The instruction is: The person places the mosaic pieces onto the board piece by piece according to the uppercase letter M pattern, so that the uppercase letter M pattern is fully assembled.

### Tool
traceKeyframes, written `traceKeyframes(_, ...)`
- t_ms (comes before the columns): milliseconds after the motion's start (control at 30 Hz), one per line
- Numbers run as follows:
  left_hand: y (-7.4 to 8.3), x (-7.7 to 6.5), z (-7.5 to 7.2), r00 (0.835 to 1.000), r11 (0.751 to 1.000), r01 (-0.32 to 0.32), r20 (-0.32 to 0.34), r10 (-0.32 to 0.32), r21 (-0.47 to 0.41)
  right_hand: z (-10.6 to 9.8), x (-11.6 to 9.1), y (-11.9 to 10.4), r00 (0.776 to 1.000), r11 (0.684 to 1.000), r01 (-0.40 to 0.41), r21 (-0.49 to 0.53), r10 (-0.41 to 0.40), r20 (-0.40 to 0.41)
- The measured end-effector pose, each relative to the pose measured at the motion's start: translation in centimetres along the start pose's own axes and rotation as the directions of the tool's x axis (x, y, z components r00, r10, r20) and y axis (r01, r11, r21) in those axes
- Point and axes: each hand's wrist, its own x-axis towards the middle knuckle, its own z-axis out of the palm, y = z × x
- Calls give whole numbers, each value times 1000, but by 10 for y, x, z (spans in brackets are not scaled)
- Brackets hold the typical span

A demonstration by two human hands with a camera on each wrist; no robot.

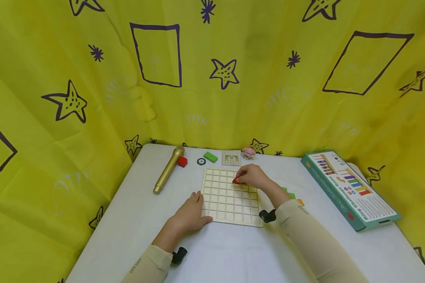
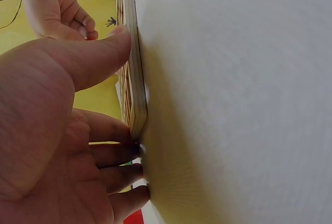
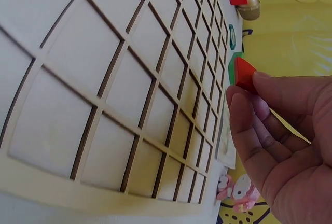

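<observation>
A pale wooden grid board (image 1: pixel 226 195) lies on the table with rows of square recesses. Over its far half, my right hand (image 1: pixel 253 177) pinches a small red wedge-shaped block (image 3: pixel 244 73) between thumb and fingertips. In the right wrist view the block has a pointed tip and sits above the board's surface. My left hand (image 1: pixel 189 212) rests at the board's near left corner, its thumb (image 2: pixel 111 53) on the near edge and its fairly straight fingers (image 2: pixel 116 154) along the left side.
Behind the board are a green block (image 1: pixel 210 157), a dark ring (image 1: pixel 201 161), a patterned card (image 1: pixel 231 158) and a pink figurine (image 1: pixel 249 153). A gold microphone (image 1: pixel 168 171) and red cube (image 1: pixel 182 162) lie left. Green pieces (image 1: pixel 290 194) and a game box (image 1: pixel 350 188) are right.
</observation>
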Motion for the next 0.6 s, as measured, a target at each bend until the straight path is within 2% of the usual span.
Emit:
traceKeyframes(167,-2,1,1,1000,1000,-5,-3,5,1,7,4,-8,1000,999,-10,31,10,15)
traceKeyframes(600,1,-1,-1,1000,1000,10,6,-10,-11,25,19,-21,1000,999,-8,35,7,30)
